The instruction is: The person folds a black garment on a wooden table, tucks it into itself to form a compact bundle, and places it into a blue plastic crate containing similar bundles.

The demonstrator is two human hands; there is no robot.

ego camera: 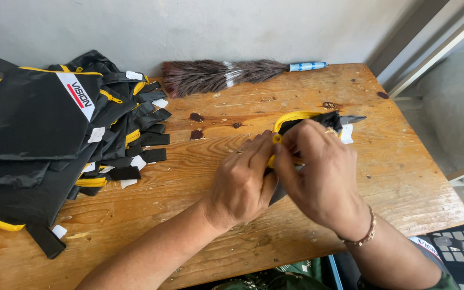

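Nearest the camera, both hands work together at mid-counter. The left hand (240, 185) and right hand (318, 174) are pressed close, fingertips pinched on a small yellow zipper pull (277, 138) at the edge of a black fabric pouch (326, 121) with yellow zipper trim — the pouch lies flat on the wooden counter (232, 107), mostly hidden under the hands. The right wrist carries a beaded bracelet (365, 234). Pouch looks like thin, light, floppy cloth; it would slump if lifted by a corner, so the stiffer zipper edge seems the better hold. The pull is tiny and likely slick, needs a fingertip pinch. Which hand actually grips the pull is hard to tell.

Left of the hands, well apart, a stack of black bags (44, 139) with yellow trim and white tags fans out over the counter's edge. Farthest back, by the wall, a feather duster (216, 75) with a blue handle lies flat.
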